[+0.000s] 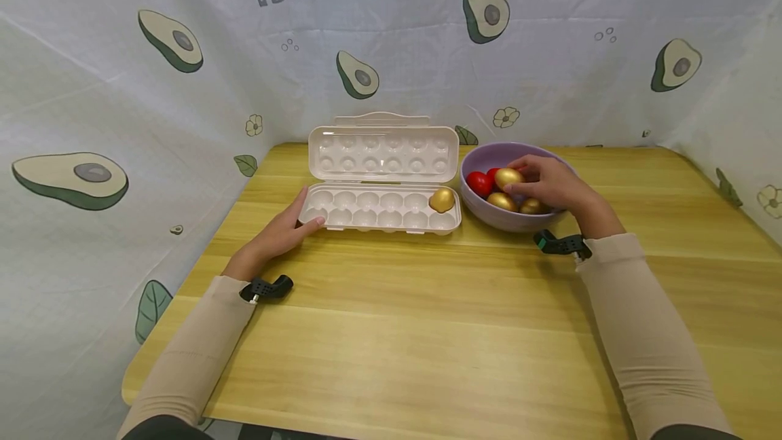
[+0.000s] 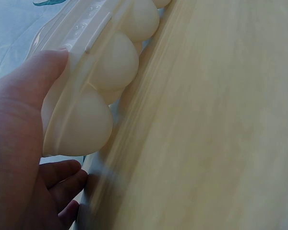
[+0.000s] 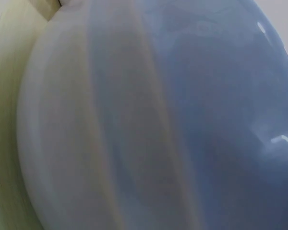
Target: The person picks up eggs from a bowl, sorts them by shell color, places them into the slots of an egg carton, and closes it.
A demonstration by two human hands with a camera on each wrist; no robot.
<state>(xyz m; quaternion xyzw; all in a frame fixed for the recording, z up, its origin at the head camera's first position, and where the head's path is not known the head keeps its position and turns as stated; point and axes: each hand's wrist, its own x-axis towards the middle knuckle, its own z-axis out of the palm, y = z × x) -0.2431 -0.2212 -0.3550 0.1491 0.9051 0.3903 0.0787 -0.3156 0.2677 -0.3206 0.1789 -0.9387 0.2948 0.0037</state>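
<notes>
An egg box (image 1: pixel 379 209) of pale plastic lies with its lid (image 1: pixel 383 153) raised at the back. One gold egg (image 1: pixel 442 200) sits in its back row at the right end. My left hand (image 1: pixel 282 231) grips the box's left end; in the left wrist view its thumb (image 2: pixel 48 67) lies on the rim and the other fingers are below the end. Over the purple bowl (image 1: pixel 507 221), my right hand (image 1: pixel 550 183) pinches a gold egg (image 1: pixel 507 179). Red eggs (image 1: pixel 478 184) and more gold eggs (image 1: pixel 501 202) lie in the bowl. Only the bowl's wall (image 3: pixel 134 120) fills the right wrist view.
The bowl stands close to the box's right end on a wooden table (image 1: pixel 391 304). Behind hangs a white cloth (image 1: pixel 415 32) printed with avocados. Each wrist wears a black camera mount, such as the left mount (image 1: pixel 269 288).
</notes>
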